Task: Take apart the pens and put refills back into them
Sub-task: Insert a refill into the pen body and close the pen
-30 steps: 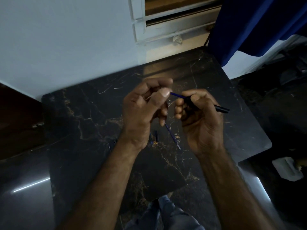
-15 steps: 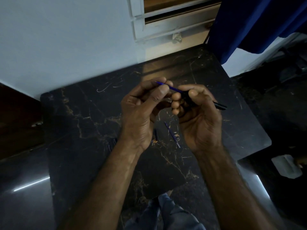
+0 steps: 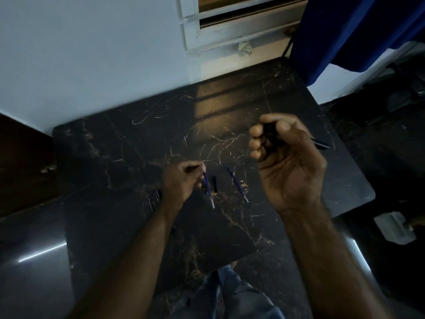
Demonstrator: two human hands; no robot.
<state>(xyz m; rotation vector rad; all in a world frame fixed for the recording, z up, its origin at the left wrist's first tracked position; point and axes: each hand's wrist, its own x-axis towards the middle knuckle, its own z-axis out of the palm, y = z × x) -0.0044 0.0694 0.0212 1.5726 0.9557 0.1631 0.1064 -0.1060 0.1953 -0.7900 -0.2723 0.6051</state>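
Blue refill [image 3: 208, 188] was pinched in the left hand [image 3: 181, 183] fingers low over the surface [image 3: 115, 146]; right hand [image 3: 287, 162] fingers were closed around the pen barrel [image 3: 320, 145].

left hand [image 3: 184, 180] lowered to table with refill [image 3: 208, 189], apart from right hand [image 3: 287, 162]

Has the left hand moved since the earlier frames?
Yes. The left hand has dropped from beside the right hand down to the table, with a refill in its fingers, beside the black cap.
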